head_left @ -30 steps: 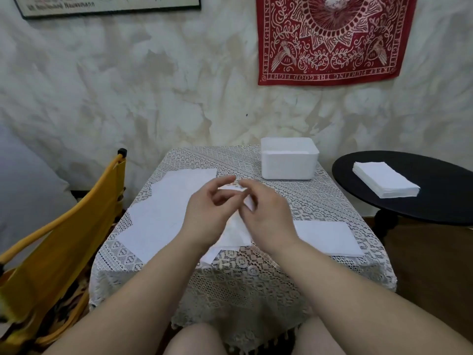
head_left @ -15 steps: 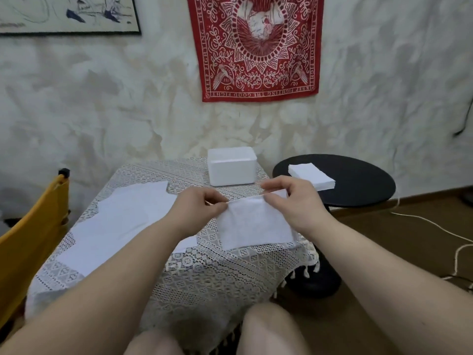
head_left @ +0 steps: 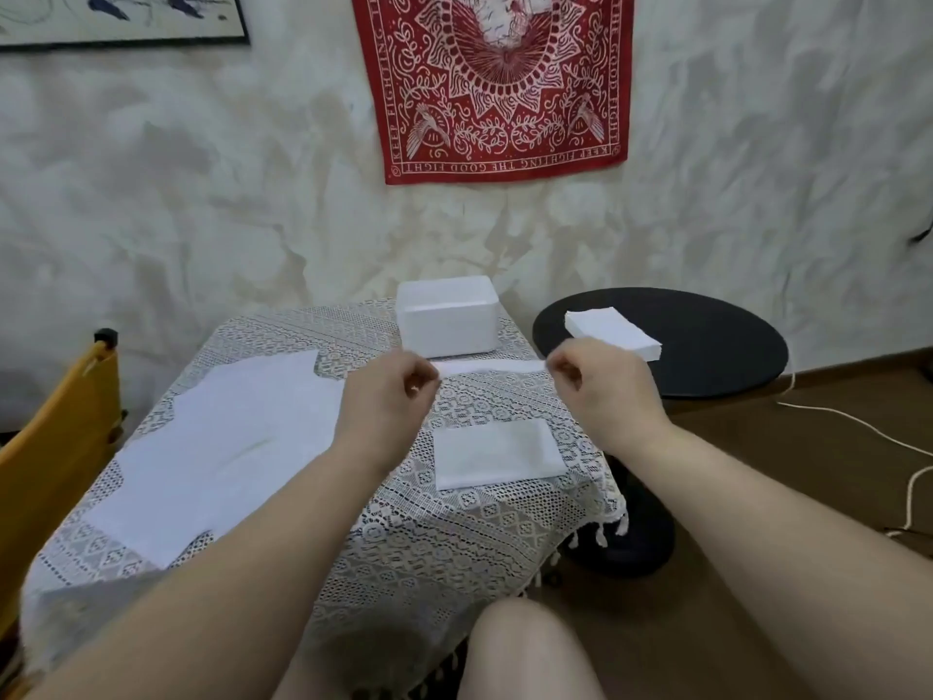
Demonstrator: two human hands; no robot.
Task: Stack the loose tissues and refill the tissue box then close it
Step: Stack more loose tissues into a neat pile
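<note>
Hands are holding one thin white tissue (head_left: 487,367) up in the air above the tabletop (head_left: 454,522). The left hand (head_left: 383,396) is pinching the left end of the tissue, with its fingers (head_left: 421,378) curled tight on it. The right hand (head_left: 601,391) is pinching the right end the same way. The tissue is stretching flat between the two hands, so only its thin edge is showing.

Under the hands, a small neat stack of tissues (head_left: 497,453) is lying on the lace cloth that is covering the tabletop. To the left, loose tissues (head_left: 222,447) are lying spread out in a big flat patch, lapping over each other.

At the far edge of the tabletop, the white tissue box (head_left: 447,315) is sitting with its top open. The inside is looking white, but it is hard to tell how many tissues are in it. The held tissue is hanging just in front of the box and is not touching it.

Beside the tabletop on the right, a round black table (head_left: 707,346) is carrying another thick pile of white tissues (head_left: 611,333). A yellow chair (head_left: 55,426) is standing on the left side. A red cloth (head_left: 497,83) with white patterns is hanging on the wall behind the box. A white cord (head_left: 858,426) is lying on the brown floor at the right.
</note>
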